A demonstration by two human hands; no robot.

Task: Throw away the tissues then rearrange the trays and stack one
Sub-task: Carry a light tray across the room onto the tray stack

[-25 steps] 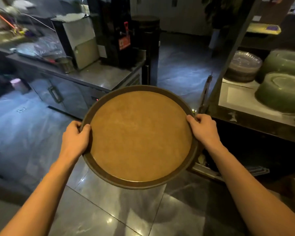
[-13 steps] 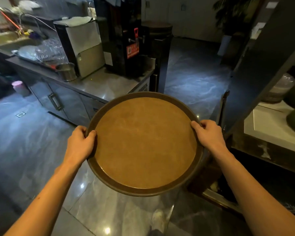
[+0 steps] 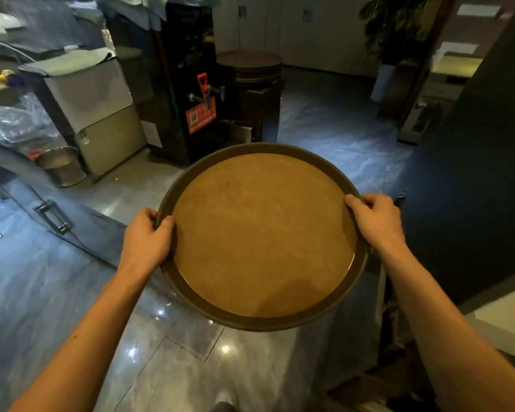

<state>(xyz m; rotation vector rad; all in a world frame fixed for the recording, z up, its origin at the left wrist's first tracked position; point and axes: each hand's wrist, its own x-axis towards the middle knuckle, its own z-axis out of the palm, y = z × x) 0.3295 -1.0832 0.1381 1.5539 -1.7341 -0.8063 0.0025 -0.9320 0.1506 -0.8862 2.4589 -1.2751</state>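
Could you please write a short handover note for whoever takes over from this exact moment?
Left hand: gripping the left rim of the round brown tray.
Right hand: gripping the right rim.
Tray: empty, carried above the floor, no tissues on it.
Stack of similar trays: ahead on a dark stand beside the black dispenser.
Left: probably set this tray on that stack.

A glossy grey marbled floor (image 3: 333,135) is seen across the frame, with light spots reflected at the lower centre. At the left, a steel desk (image 3: 122,191) is shown, on which a metal bucket (image 3: 61,165) and a grey box-shaped machine (image 3: 92,111) are set, just beside each other. Behind them, at upper centre, a black dispenser (image 3: 191,84) is stood. A dark stand (image 3: 259,108) just right of it is topped by stacked round trays (image 3: 250,65).
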